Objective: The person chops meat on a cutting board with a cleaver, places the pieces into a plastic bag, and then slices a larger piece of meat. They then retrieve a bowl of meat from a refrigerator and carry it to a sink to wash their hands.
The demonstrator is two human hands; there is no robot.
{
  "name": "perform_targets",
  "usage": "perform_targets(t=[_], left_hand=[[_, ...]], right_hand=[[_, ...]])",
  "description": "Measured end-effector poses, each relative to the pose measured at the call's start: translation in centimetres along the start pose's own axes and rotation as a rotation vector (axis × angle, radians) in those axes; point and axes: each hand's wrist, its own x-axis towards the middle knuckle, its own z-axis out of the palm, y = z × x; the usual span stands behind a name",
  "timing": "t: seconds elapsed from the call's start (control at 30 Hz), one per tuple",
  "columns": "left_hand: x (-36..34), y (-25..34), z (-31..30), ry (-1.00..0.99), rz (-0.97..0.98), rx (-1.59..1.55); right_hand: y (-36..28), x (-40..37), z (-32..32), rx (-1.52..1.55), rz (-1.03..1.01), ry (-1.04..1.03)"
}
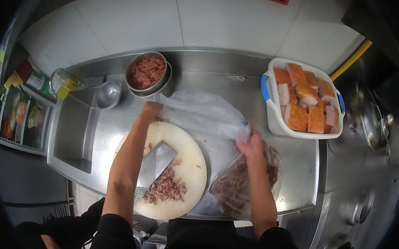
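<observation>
A: Clothing?
B: Black top (229, 242). Left sleeve (114, 238) and right sleeve (283, 248) flank its front, both black, short.
A: Past the cuffs (117, 217)?
B: Bare forearms (125, 165), bare left hand (153, 110), bare right hand (251, 145).

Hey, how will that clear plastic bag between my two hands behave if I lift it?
The clear, thin plastic bag will likely be floppy, since it creases and bunches between the left hand and the right hand. It's probably light for its size, as its film is see-through and no contents show inside.
</observation>
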Motion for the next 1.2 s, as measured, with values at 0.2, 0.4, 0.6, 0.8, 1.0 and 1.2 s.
perform_targets(t=[0.2, 0.4, 0.6, 0.8, 1.0, 1.2], left_hand=[[-4.0, 8.1, 1.1, 0.042, -0.356, -0.961], [-6.4, 10.9, 1.2, 0.009, -0.478, -0.482], [-5.8, 11.0, 1.9, 0.077, -0.377, -0.173], [-4.4, 8.5, 0.9, 0.049, -0.325, -0.293], [-9.7, 9.7, 4.1, 0.973, 0.272, 0.889], [-11.9, 15.1, 10.6, 0.144, 0.819, 0.807]], right_hand=[[0.4, 0.2, 1.2, -0.618, 0.008, -0.024], [0.1, 3.2, 0.3, -0.802, -0.107, 0.129], [-0.7, 2.1, 3.1, -0.005, 0.235, -0.151], [0.1, 3.7, 2.5, -0.682, -0.195, 0.348], [2.7, 0.7, 7.7, -1.8, -1.231, -0.064], [3.9, 4.2, 8.3, -2.315, -0.568, -0.529]])
